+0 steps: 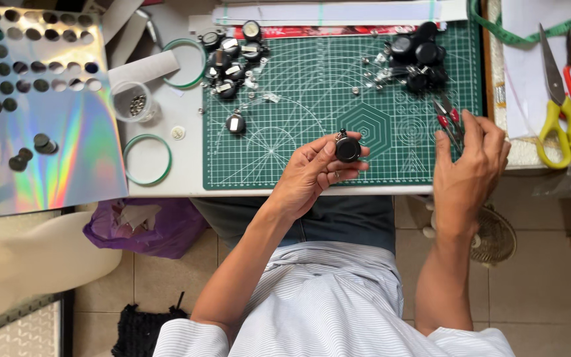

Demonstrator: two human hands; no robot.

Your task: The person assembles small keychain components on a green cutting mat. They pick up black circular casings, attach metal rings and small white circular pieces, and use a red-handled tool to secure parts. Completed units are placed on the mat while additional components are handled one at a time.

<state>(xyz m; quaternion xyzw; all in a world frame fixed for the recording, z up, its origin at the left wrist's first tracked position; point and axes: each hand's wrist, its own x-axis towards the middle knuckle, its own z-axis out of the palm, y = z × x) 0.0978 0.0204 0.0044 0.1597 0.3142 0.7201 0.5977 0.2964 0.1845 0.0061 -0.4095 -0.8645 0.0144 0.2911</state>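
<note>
Left hand [312, 173] pinches a small round black reel [347, 149] between thumb and fingertips, above the near edge of the green cutting mat [299, 119]. Right hand [468, 168] is closed around red-handled pliers [449, 122] at the mat's near right corner. Loose black reels [419, 58] heap by the far right corner; a second cluster [229, 63] sits far left. Yellow-handled scissors [563, 112] lie well off to the right.

A small round black badge reel [347, 149] with a metal clip at its top sits upright, pinched between the left hand's [312, 173] fingertips; red-handled small pliers [449, 125] lie gripped under the right hand's [468, 168] fingers, handles poking out above them.
</note>
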